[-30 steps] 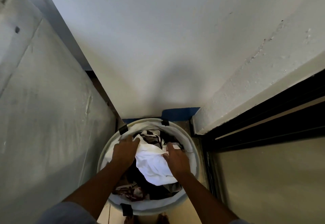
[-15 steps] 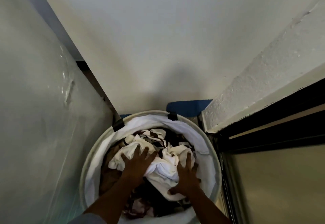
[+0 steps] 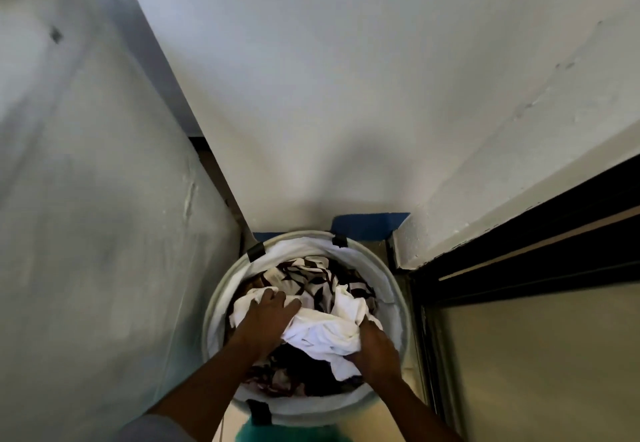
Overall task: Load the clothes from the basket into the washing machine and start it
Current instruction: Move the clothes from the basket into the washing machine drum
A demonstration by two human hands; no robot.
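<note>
Both hands are down in the round basket (image 3: 401, 306), which stands against the wall (image 3: 346, 95). The left hand (image 3: 266, 317) curls its fingers over the left edge of the white cloth (image 3: 325, 334). The right hand (image 3: 375, 348) grips its right side (half a second ago the fingers lay splayed flat). Patterned clothes (image 3: 311, 275) lie just behind.
</note>
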